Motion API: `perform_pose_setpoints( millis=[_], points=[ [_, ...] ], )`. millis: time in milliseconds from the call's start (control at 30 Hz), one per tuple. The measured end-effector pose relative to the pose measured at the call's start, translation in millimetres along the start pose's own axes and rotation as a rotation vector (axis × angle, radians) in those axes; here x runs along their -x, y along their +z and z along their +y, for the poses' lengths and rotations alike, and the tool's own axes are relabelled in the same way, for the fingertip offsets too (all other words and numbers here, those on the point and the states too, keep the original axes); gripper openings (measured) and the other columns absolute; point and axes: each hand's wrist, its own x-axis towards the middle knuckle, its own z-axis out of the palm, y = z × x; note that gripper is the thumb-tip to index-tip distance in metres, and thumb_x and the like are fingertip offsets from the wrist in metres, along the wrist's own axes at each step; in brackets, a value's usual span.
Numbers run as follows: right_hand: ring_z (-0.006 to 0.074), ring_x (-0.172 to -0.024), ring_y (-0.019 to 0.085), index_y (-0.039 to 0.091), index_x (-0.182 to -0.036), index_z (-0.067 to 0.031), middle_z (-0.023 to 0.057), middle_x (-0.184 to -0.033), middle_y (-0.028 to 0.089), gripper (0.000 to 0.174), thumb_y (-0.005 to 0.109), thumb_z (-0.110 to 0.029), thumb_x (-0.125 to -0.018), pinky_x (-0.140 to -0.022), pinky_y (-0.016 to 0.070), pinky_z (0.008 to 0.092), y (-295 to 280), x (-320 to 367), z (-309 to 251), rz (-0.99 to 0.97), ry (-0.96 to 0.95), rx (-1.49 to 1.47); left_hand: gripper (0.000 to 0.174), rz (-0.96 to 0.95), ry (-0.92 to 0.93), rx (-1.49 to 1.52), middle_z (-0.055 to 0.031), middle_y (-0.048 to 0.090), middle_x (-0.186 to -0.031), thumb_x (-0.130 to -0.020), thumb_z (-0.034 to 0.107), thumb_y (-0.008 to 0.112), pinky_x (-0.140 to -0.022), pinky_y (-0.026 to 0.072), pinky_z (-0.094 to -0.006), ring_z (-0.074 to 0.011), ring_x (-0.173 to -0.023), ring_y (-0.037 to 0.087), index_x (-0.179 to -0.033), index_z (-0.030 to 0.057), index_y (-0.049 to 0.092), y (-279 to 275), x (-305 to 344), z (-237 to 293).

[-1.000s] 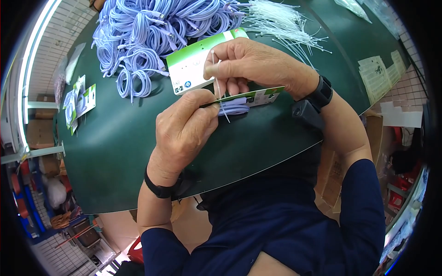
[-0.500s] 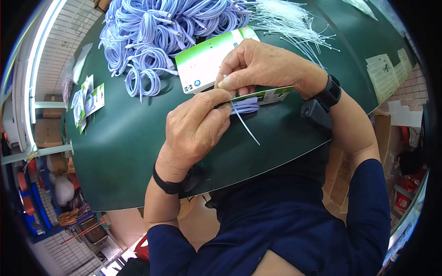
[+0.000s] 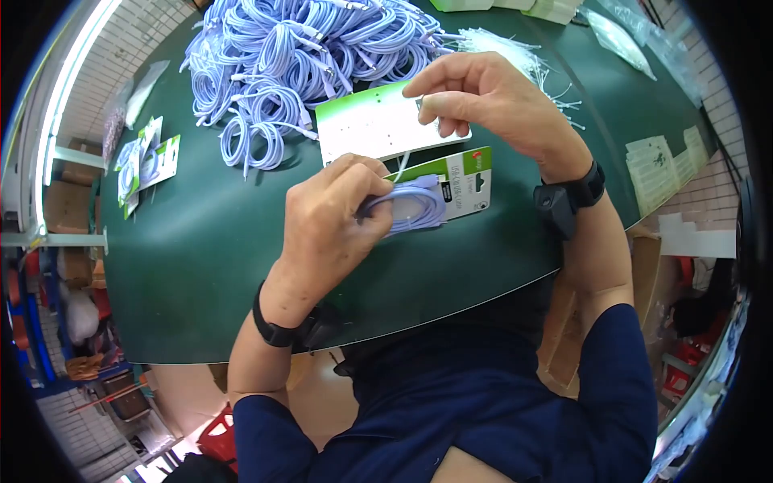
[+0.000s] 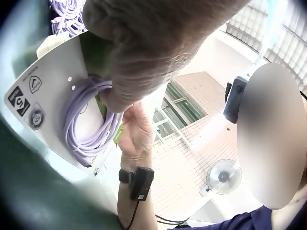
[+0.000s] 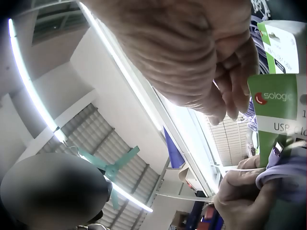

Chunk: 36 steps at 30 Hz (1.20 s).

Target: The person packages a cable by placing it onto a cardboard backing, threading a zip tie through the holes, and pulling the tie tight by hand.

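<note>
My left hand (image 3: pixel 326 213) grips the left end of a green and white packaging card (image 3: pixel 463 189) together with a coiled lavender USB cable (image 3: pixel 427 205) lying on its printed face. A white cable tie (image 3: pixel 403 163) sticks up past the card's upper edge beside the left fingers. Part of the coil is hidden under that hand. Above the card, apart from it, my right hand (image 3: pixel 499 109) has its fingers loosely bent with nothing seen between them. The left wrist view shows the cable (image 4: pixel 76 115) looped against the card (image 4: pixel 48 91).
A stack of similar cards (image 3: pixel 362 125) lies just behind the held one. Farther back are a heap of lavender cables (image 3: pixel 282 48) and a pile of white cable ties (image 3: pixel 503 44). Several carded cables (image 3: pixel 145 165) sit at the left of the green table (image 3: pixel 209 274).
The held card has turned from nearly edge-on to show its printed face and cable. My right hand has lifted away from it. The tie's tail, hanging below the card earlier, now shows above it.
</note>
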Motion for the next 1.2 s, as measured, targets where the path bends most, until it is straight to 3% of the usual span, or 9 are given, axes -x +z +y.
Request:
perform_pose_setpoints(
  millis=[67,100,200,333,500,633,867,1200],
  points=[
    [0.0126,-0.083,0.072,0.076,-0.111,0.0023,0.0076,-0.100,0.077,0.022,0.077,-0.005,-0.091,-0.072,0.0560,0.0278,-3.5,1.2,-0.8,0.030,-0.192,0.058,0.018,-0.019,-0.151,0.064,-0.0130,0.074,-0.090,-0.074,-0.007,0.074,-0.066,0.0557,-0.0359,-0.0283,-0.073,0.071,-0.089,0.0000,0.067,1.1,0.4,-1.1],
    [0.0126,-0.083,0.072,0.076,-0.111,0.0023,0.0076,-0.100,0.077,0.022,0.077,-0.005,-0.091,-0.072,0.0560,0.0278,0.3,1.9,-2.2,0.011,-0.186,0.074,0.018,0.004,-0.160,0.071,-0.0130,0.074,-0.090,-0.074,-0.007,0.074,-0.066,0.0557,-0.0359,-0.0283,-0.073,0.071,-0.089,0.0000,0.067,1.7,0.6,-1.9],
    [0.0223,-0.089,0.073,0.077,-0.105,-0.0008,0.0094,-0.098,0.076,0.018,0.080,-0.006,-0.087,-0.077,0.0576,0.0336,26.1,6.3,-5.0,-0.023,-0.511,0.632,0.017,-0.042,-0.212,0.146,-0.0137,0.073,-0.086,-0.074,-0.006,0.074,-0.066,0.0538,-0.0364,-0.0287,-0.071,0.070,-0.089,-0.0013,0.067,3.5,-0.3,-5.4],
    [0.0286,-0.088,0.071,0.076,-0.099,-0.0027,0.0103,-0.094,0.074,0.017,0.083,-0.009,-0.085,-0.076,0.0575,0.0373,43.8,8.3,-0.1,0.015,-0.539,0.763,0.015,-0.066,-0.335,0.211,-0.0137,0.071,-0.081,-0.074,-0.005,0.073,-0.064,0.0513,-0.0359,-0.0253,-0.066,0.066,-0.088,-0.0016,0.068,4.9,2.3,-8.1],
    [0.0280,-0.084,0.070,0.074,-0.094,-0.0032,0.0086,-0.090,0.072,0.014,0.083,-0.009,-0.085,-0.074,0.0568,0.0374,46.5,3.9,10.1,0.020,-0.521,0.711,0.014,-0.109,-0.453,0.229,-0.0134,0.070,-0.078,-0.074,-0.004,0.072,-0.062,0.0499,-0.0347,-0.0215,-0.063,0.062,-0.087,-0.0026,0.067,4.9,5.0,-11.0],
    [0.0277,-0.082,0.070,0.071,-0.091,-0.0036,0.0080,-0.090,0.072,0.014,0.083,-0.010,-0.085,-0.072,0.0559,0.0373,53.5,2.1,11.2,0.071,-0.510,0.762,0.014,-0.092,-0.462,0.275,-0.0129,0.069,-0.077,-0.075,-0.003,0.071,-0.061,0.0484,-0.0338,-0.0180,-0.062,0.057,-0.089,-0.0034,0.066,8.0,8.8,-15.0],
    [0.0278,-0.080,0.071,0.067,-0.093,-0.0052,0.0082,-0.089,0.071,0.017,0.082,-0.011,-0.087,-0.069,0.0552,0.0370,61.7,-4.1,18.9,0.179,-0.730,0.882,0.015,-0.033,-0.454,0.348,-0.0128,0.068,-0.078,-0.076,-0.001,0.071,-0.066,0.0513,-0.0325,-0.0167,-0.067,0.059,-0.090,-0.0040,0.066,12.3,12.4,-20.6],
    [0.0290,-0.076,0.070,0.058,-0.092,-0.0092,0.0070,-0.083,0.065,0.019,0.076,-0.016,-0.091,-0.063,0.0539,0.0419,63.2,-7.6,26.9,0.243,-0.742,0.914,0.017,-0.069,-0.461,0.364,-0.0125,0.071,-0.080,-0.077,-0.002,0.073,-0.069,0.0531,-0.0335,-0.0186,-0.070,0.062,-0.093,-0.0033,0.065,17.5,13.6,-22.6]
  ],
)
